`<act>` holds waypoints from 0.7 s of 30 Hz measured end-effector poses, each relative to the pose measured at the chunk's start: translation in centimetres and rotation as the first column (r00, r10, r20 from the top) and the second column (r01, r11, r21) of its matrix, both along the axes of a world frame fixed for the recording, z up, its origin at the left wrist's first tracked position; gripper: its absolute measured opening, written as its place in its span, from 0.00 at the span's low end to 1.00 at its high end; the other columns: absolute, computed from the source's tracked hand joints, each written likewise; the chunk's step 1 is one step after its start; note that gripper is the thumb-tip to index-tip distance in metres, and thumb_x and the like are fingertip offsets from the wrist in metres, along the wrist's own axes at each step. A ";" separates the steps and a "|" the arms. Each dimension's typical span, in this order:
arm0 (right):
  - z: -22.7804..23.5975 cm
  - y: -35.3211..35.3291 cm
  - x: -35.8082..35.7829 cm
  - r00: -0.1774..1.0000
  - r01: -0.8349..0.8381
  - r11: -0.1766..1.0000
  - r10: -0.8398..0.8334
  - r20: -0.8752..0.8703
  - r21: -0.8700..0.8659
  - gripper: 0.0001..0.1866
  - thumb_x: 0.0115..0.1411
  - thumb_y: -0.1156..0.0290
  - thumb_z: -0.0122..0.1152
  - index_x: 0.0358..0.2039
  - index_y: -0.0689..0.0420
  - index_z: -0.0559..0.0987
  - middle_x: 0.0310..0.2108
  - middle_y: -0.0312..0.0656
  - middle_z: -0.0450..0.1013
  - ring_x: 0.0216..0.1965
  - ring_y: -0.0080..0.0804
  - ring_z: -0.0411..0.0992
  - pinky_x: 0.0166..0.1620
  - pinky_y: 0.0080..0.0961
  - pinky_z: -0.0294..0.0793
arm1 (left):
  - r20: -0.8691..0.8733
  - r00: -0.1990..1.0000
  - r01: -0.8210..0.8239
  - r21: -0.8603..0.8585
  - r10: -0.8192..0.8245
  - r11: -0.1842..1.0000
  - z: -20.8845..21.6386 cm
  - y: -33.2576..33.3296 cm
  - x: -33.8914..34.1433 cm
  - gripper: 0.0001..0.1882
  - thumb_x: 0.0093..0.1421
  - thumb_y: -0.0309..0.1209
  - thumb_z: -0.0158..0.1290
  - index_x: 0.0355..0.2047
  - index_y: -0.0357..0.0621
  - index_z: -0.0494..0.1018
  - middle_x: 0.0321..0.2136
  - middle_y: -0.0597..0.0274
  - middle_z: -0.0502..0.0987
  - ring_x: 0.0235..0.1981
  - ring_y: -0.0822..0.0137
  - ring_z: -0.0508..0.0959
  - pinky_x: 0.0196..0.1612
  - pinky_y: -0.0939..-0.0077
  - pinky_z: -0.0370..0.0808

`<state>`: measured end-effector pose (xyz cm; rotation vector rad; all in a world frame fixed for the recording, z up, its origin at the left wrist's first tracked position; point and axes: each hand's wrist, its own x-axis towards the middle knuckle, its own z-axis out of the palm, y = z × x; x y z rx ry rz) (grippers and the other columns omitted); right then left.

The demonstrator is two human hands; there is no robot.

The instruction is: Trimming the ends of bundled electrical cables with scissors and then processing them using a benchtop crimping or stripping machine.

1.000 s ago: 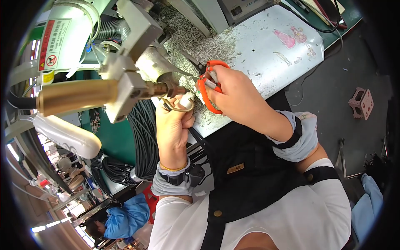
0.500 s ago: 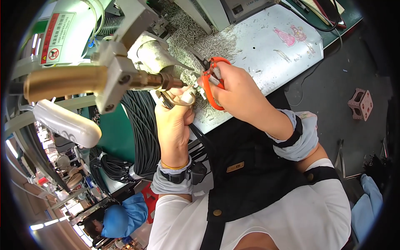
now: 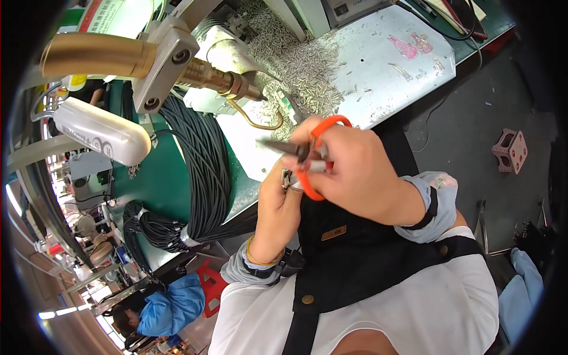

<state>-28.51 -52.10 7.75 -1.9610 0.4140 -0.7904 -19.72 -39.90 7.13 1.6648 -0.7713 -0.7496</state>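
Note:
My right hand (image 3: 358, 168) is closed round orange-handled scissors (image 3: 323, 190), with fingers through the loops. Their dark blades (image 3: 283, 146) point left and look blurred. Below and left of the scissors, my left hand (image 3: 277, 210) pinches a small silvery part (image 3: 289, 178) between thumb and fingers. Its exact kind is too small to tell, and the right hand partly covers it. Both hands are close together in front of the black apron (image 3: 355, 248), just off the near edge of the white metal plate (image 3: 378, 65).
Above the left hand juts a brass-coloured nozzle (image 3: 219, 80) with a bent tube (image 3: 260, 124). Many small metal pieces (image 3: 296, 71) are heaped on the plate. Coiled black cables (image 3: 198, 160) lie on the green bench. A person in blue (image 3: 171, 313) sits at lower left; a pink stool (image 3: 510, 151) stands right.
Both hands have drawn back from the nozzle toward my body. The left hand moved right and down with its small part; the scissors came down and now point left.

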 end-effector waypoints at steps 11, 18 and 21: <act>-1.9 0.5 -0.7 0.997 0.071 0.893 -0.046 0.067 -0.444 0.18 0.40 0.75 0.60 0.36 0.52 0.75 0.13 0.33 0.63 0.14 0.26 0.64 0.17 0.20 0.63 | -0.166 0.984 -0.048 0.113 0.067 0.992 0.2 0.7 0.6 0.11 0.55 0.19 0.43 0.39 0.34 0.68 0.26 0.66 0.68 0.22 0.80 0.64 0.25 0.90 0.61; -3.3 0.1 -0.3 0.995 0.020 0.889 0.025 0.092 -0.457 0.13 0.43 0.74 0.59 0.33 0.54 0.76 0.14 0.32 0.64 0.12 0.27 0.62 0.16 0.18 0.61 | -0.318 0.938 -0.147 -0.006 0.137 0.989 0.2 0.0 0.4 0.09 0.50 0.15 0.47 0.32 0.34 0.69 0.27 0.66 0.70 0.22 0.82 0.64 0.23 0.91 0.61; -4.1 0.5 0.6 0.944 0.132 0.958 -0.043 0.328 -0.255 0.06 0.48 0.74 0.58 0.29 0.57 0.74 0.17 0.35 0.67 0.12 0.24 0.63 0.15 0.17 0.60 | -0.081 0.983 -0.172 -0.054 0.167 0.984 -0.4 0.4 0.4 0.09 0.47 0.14 0.49 0.31 0.34 0.69 0.27 0.66 0.70 0.22 0.82 0.64 0.23 0.91 0.60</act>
